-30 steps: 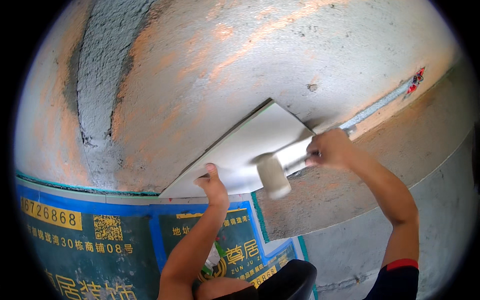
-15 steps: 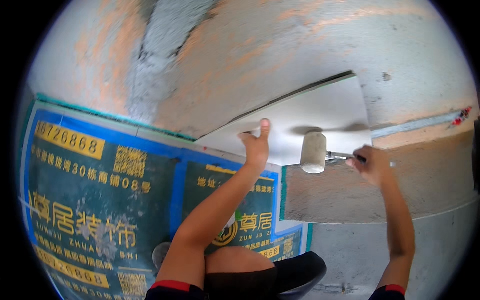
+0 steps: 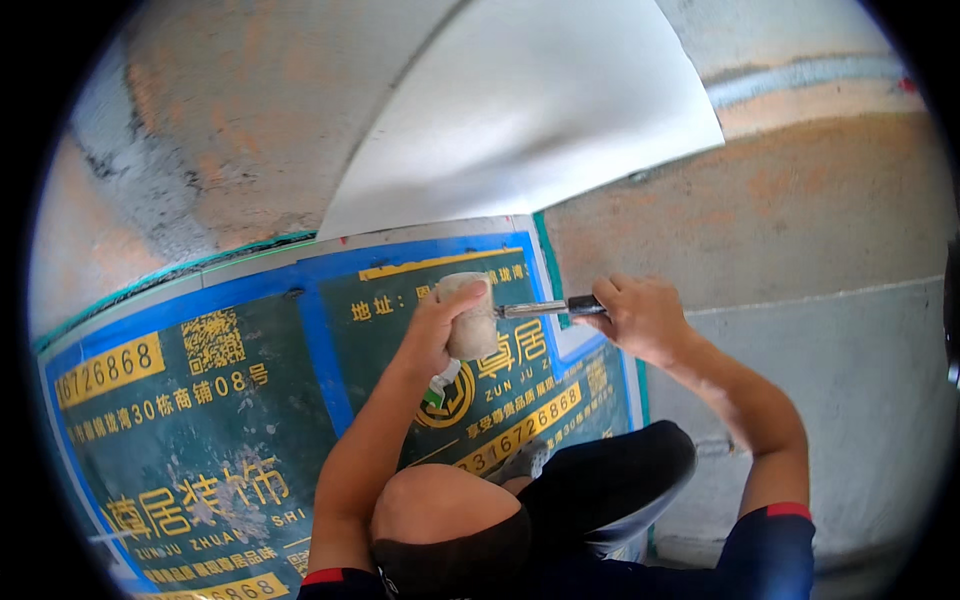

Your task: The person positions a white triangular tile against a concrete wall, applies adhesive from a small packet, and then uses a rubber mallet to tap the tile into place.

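A mallet with a pale, worn cylindrical head (image 3: 473, 335) and a metal shaft with a black grip is held level in front of my knees. My left hand (image 3: 432, 325) is closed around the side of its head, with the thumb on top. My right hand (image 3: 645, 315) grips the black end of the handle, fingers wrapped round it. Beyond both hands, a large white tile (image 3: 540, 110) stands against the rough wall, its lower edge by the floor's border. Neither hand touches the tile.
A dark green protective sheet (image 3: 230, 400) with yellow print and blue tape (image 3: 328, 350) covers the floor. Bare grey concrete (image 3: 820, 370) lies to the right. My bent knee (image 3: 445, 500) is close below the mallet. A small green-and-white item (image 3: 438, 388) sits near my left wrist.
My left hand has left the tile and now holds the mallet head. My right hand has brought the mallet down and left, away from the tile. The view has shifted too.
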Demonstrator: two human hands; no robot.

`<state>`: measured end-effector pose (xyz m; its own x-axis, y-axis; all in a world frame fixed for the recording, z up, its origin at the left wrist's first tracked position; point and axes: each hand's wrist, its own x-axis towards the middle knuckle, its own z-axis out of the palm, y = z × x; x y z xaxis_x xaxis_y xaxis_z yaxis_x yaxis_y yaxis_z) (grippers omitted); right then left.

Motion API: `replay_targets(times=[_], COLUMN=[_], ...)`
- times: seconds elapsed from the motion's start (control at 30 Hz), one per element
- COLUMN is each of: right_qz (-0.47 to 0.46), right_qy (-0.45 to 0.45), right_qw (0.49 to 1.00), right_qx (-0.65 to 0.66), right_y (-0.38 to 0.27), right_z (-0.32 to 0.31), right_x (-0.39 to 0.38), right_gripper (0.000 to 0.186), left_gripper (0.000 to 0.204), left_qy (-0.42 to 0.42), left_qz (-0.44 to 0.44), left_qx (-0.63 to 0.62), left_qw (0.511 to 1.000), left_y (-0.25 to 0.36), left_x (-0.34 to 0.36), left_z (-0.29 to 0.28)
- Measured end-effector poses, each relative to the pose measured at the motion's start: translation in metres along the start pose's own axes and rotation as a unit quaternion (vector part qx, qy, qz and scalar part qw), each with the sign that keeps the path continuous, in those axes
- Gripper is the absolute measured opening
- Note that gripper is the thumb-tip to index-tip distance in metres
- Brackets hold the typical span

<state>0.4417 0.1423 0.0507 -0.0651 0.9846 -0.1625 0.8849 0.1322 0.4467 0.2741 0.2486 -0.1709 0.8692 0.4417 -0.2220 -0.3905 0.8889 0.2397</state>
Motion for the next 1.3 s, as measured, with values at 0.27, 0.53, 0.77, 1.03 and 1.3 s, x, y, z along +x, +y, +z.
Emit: replay_targets(times=[0.27, 0.53, 0.77, 1.03, 1.3], right_qz=[0.057, 0.077, 0.076, 0.081, 0.118], right_qy=[-0.024, -0.203, -0.502, -0.414, -0.264], right_qw=[0.998, 0.971, 0.785, 0.865, 0.944], right_qx=[0.005, 0.104, 0.356, 0.271, 0.159], right_y=[0.005, 0.0, -0.009, -0.012, 0.002], right_z=[0.009, -0.012, -0.002, 0.014, 0.033], right_x=[-0.003, -0.016, -0.032, -0.037, -0.042], right_gripper=[0.044, 0.021, 0.049, 0.026, 0.013], left_gripper=[0.042, 0.075, 0.096, 0.093, 0.068], left_qy=[0.096, 0.06, -0.218, -0.237, 0.071], left_qz=[0.121, 0.283, 0.383, 0.421, 0.105], left_qx=[0.192, 0.357, 0.516, 0.544, 0.328], left_qw=[0.969, 0.888, 0.735, 0.686, 0.936], left_y=[-0.002, -0.005, 0.015, 0.01, -0.019], left_x=[-0.046, -0.089, -0.08, -0.083, -0.06], left_z=[0.036, 0.045, 0.035, 0.053, 0.047])
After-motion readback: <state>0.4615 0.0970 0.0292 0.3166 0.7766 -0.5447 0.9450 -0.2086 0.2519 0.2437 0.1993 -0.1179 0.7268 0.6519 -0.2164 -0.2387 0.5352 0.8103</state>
